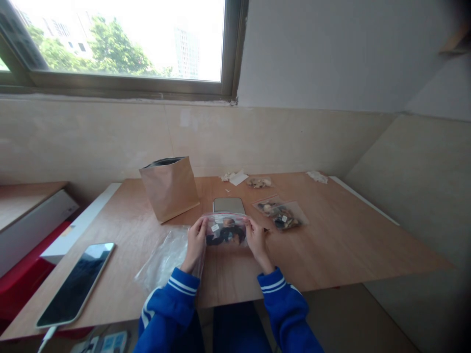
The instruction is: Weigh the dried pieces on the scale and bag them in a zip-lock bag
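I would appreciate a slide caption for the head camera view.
The left hand and right hand hold a resealable plastic bag over a wooden table.

White label (215, 227) on the zip bag (226, 235) is too small to read

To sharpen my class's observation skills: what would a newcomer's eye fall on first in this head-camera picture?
The bright rectangular window catches the eye first, at the top of the view. Below it, at the centre of the light wooden table, the left hand and right hand, in blue white-striped sleeves, hold a clear zip-top plastic bag. An upright brown paper bag stands behind them to the left, and a flat black-screened phone lies at lower left.
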Demonstrator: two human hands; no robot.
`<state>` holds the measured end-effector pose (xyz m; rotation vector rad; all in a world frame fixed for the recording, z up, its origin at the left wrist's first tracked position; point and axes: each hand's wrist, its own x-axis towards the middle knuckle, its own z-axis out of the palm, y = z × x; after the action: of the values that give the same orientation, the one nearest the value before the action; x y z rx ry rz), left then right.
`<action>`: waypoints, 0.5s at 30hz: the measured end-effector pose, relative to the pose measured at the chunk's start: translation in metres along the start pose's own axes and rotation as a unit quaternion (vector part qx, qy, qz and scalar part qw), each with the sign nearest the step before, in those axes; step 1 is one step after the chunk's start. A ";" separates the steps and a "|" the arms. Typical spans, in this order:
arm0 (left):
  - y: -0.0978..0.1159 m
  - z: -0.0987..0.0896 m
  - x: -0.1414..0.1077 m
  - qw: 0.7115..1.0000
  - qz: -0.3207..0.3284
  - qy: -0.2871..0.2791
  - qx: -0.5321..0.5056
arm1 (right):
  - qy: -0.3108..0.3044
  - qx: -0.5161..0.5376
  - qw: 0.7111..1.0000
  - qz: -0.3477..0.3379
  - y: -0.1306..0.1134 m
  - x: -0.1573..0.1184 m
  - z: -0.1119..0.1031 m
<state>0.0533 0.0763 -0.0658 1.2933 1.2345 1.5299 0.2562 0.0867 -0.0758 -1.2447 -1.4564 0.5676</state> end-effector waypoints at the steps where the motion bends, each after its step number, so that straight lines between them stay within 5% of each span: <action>1: -0.004 0.000 0.000 1.000 -0.008 -0.010 -0.014 | 0.007 0.007 1.000 0.005 0.006 -0.002 0.001; 9: -0.013 -0.001 -0.005 0.998 -0.033 -0.046 -0.017 | 0.030 -0.033 0.999 0.024 0.023 -0.016 0.002; 15: -0.010 -0.001 -0.006 0.999 -0.045 -0.001 -0.028 | 0.052 -0.055 0.997 0.017 0.017 -0.019 0.002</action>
<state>0.0528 0.0730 -0.0770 1.1875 1.2246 1.4888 0.2580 0.0761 -0.0988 -1.3679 -1.3958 0.4437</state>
